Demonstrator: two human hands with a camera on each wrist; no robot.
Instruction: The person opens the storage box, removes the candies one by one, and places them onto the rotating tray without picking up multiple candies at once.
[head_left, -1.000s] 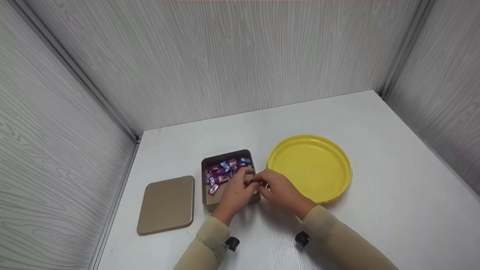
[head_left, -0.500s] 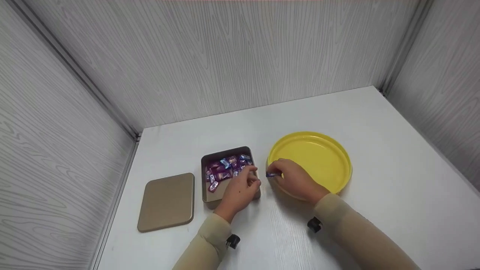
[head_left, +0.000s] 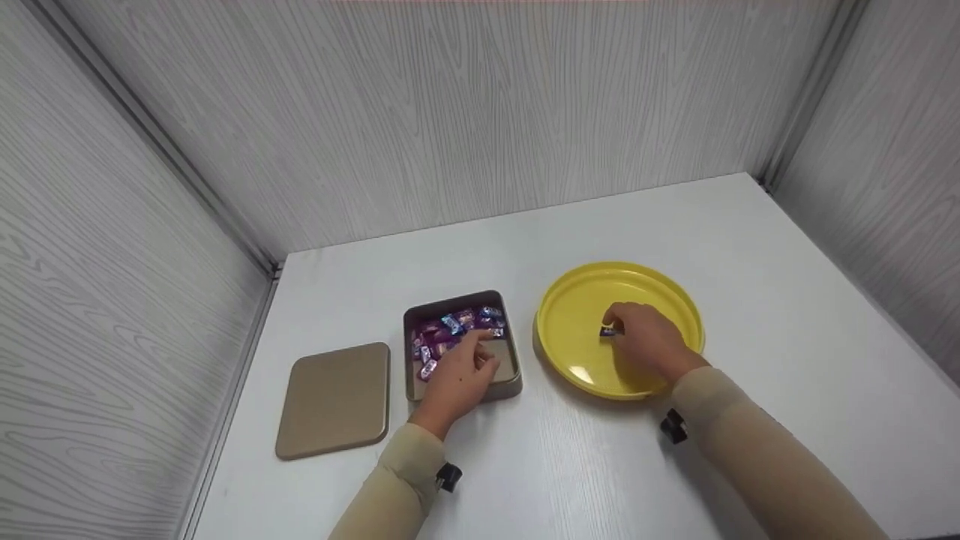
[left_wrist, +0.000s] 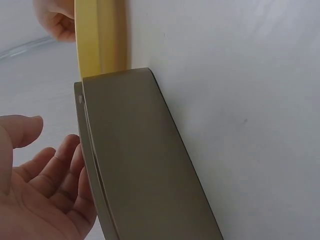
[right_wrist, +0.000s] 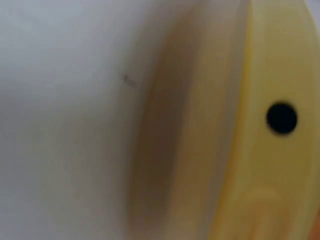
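Observation:
Over the round yellow tray [head_left: 577, 345] my right hand [head_left: 649, 339] pinches a small wrapped candy [head_left: 607, 331] with a blue-purple wrapper. My left hand [head_left: 454, 382] hovers above the near part of a square brown tin [head_left: 511, 379], its fingers loosely bent around nothing. Several purple and blue wrapped candies [head_left: 452, 324] lie inside that tin, mostly toward its back and left; my left hand covers some of them. In the left wrist view, the left palm [left_wrist: 45, 200] is bare beside the tin's wall [left_wrist: 140, 155]. The right wrist view is blurred and shows mainly the tray's side [right_wrist: 275, 165].
The tin's flat square lid [head_left: 334, 401] lies on the white table [head_left: 465, 480] to the left of the tin. Grey wood-grain panels [head_left: 450, 112] enclose the table at the back and sides. A narrow gap separates tin and tray.
From beside the tin, my right hand has carried a candy rightward over the yellow tray. My left hand parted from it and shifted slightly left, staying above the tin.

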